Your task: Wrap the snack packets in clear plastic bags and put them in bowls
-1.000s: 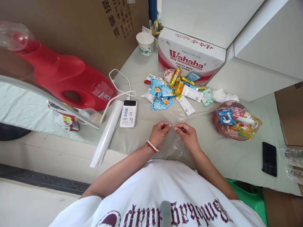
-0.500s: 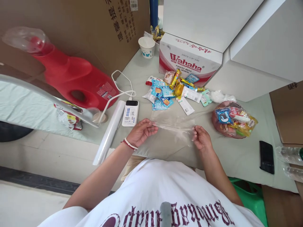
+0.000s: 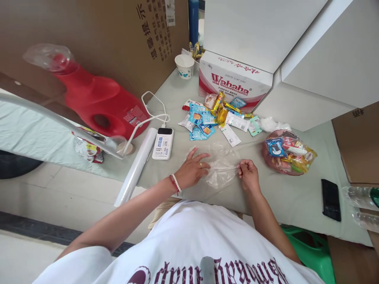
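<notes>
- Clear plastic, thin and crumpled: that's the film (image 3: pixel 220 175), lying between the two hands on the pale cloth (image 3: pixel 166 179), just this side of the loose snack packets (image 3: pixel 204 118).
- Right hand (image 3: pixel 249 174) has it, thumb and fingertips pinched together on the film's right edge. Small grip, that; a slick edge could well slip out under a sharp tug.
- Left hand (image 3: pixel 192 171), well apart from its partner, fingers spread over the film's left part. Touching or hovering? Can't tell from here. If it isn't pressing, a pull from the right would likely drag the whole sheet sideways.
- Watch that ring (image 3: pixel 201 165) on the left hand! Film this flimsy might snag on it and tear.
- Layers look bunched in the middle; static or folds could make them cling, and forcing them apart might split the plastic.
- Up front, the nearest white packet (image 3: pixel 230 135) sits close to the film's far edge; a wide sweep could knock it.
- Off to the left, the power bank (image 3: pixel 162 146) lies near the left hand, its white cable (image 3: pixel 154 117) looped behind; a stray elbow or wrist might catch either.
</notes>
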Available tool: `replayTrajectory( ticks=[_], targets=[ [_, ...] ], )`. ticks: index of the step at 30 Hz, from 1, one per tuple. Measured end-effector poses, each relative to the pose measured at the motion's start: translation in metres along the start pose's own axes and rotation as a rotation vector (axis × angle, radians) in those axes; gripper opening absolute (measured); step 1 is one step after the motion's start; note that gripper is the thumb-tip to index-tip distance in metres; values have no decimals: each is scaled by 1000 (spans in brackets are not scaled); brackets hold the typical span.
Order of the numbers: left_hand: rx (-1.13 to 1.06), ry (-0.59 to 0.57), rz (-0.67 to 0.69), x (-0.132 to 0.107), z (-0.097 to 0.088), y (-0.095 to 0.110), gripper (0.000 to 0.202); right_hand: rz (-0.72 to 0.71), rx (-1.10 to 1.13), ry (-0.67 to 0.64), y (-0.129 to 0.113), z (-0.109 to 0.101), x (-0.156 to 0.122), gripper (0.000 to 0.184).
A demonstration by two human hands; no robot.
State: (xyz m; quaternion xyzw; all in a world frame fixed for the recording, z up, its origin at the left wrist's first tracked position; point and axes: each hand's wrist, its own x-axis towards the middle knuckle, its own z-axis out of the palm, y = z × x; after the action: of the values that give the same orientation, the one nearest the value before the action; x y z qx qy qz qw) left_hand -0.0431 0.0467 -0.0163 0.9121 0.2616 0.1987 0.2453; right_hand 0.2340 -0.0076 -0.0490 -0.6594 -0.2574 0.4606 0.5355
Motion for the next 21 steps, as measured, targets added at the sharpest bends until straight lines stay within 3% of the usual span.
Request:
replayTrajectory(
  ticks=[6,9,11,15,18,21],
  targets=[
    [-57,-96,12,-53,-26,-45,30,16,-19,44,-5,-26,14,38],
    [53,-41,-45,-69,-34,-41,30,27,-27,52,-5,-28,16,38],
    [108,9,-45,-63,-24,-22,41,32,-28,44,-5,-24,15,38],
    [30,-29,8,-27,20,13,45,45,-29,9,-6,-12,13,36],
    [-68,-91,-20,-13,37,11,36,33,-56,12,-9,-12,16,37],
    [-127,-60,1,-30,26,-5,32,12,-78,49,-13,-20,25,40]
  ],
)
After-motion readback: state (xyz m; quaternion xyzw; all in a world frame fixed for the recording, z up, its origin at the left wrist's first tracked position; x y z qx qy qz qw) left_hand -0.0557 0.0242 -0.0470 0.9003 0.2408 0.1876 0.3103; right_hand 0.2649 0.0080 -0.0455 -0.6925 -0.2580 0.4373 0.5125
